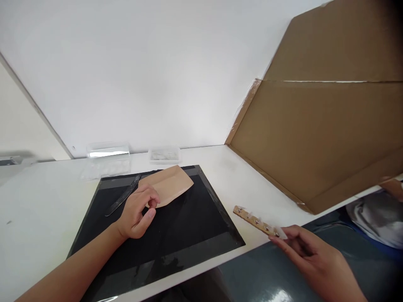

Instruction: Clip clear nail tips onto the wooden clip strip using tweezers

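Currently, a tan strip (252,219) is held by the right hand (310,253), its near end pinched between thumb and fingers, to the right of the black mat (192,222). Along the strip, a row of small dark spots and translucent pieces can be seen, and its free end is pointed toward the mat's right edge, mat and strip being apart. Over the left half of the mat, the left hand (140,212) is held with its fingers loosely curled, a narrow gap being left between thumb and fingertips. Whether the brown paper (173,182), laid across the mat's far part, is touched by that hand cannot be told. Toward the mat's far left corner, a dark curved tool (125,195) is laid. Just behind that corner of the mat, an opened clear case (108,167) is placed on the white table (217,176), and a small clear box (163,156) is set behind the mat's far edge. Well to the right of the mat, a large cardboard panel (315,134) is stood up, and grey and blue cloth (374,216) worn by another person is partly seen
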`<action>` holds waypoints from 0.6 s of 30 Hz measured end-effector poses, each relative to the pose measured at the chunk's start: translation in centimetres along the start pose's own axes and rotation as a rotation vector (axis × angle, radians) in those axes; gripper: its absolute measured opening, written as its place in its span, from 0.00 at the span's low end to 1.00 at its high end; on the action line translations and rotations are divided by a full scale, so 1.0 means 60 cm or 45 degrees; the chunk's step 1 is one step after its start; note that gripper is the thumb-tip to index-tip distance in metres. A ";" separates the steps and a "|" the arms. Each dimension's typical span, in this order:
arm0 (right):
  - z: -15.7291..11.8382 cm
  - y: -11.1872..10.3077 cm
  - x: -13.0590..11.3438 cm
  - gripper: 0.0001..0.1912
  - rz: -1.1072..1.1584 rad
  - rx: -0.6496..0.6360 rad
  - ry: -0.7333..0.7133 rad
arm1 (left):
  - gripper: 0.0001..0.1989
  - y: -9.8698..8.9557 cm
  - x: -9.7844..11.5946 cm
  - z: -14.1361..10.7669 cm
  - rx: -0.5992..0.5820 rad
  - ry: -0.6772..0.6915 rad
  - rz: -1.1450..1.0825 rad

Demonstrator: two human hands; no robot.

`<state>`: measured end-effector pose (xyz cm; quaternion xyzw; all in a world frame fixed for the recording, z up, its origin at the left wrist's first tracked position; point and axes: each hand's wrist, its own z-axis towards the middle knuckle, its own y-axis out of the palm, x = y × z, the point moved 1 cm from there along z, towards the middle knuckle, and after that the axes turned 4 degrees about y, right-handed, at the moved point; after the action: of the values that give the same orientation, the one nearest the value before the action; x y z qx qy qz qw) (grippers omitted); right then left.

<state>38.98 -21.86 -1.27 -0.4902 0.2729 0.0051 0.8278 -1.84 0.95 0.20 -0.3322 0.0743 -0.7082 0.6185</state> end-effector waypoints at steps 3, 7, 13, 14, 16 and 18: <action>0.010 0.027 -0.041 0.23 0.087 -0.108 -0.076 | 0.07 0.002 -0.002 -0.003 -0.042 0.043 0.056; 0.012 0.052 -0.074 0.22 0.175 -0.186 -0.067 | 0.08 0.003 0.001 -0.004 -0.118 0.073 0.125; 0.009 0.068 -0.082 0.21 0.259 -0.281 -0.049 | 0.08 0.003 0.007 0.001 -0.196 0.172 0.170; 0.008 0.068 -0.079 0.21 0.268 -0.285 -0.045 | 0.09 0.003 0.007 0.001 -0.193 0.183 0.176; 0.007 0.069 -0.068 0.20 0.282 -0.287 -0.037 | 0.09 0.002 0.007 0.001 -0.176 0.200 0.200; 0.006 0.072 -0.053 0.20 0.296 -0.271 -0.020 | 0.10 0.001 0.008 0.000 -0.130 0.205 0.263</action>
<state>35.27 -18.50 -3.16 -0.5402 0.3192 0.1334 0.7672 -1.79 0.51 0.39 -0.2958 0.1936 -0.6604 0.6625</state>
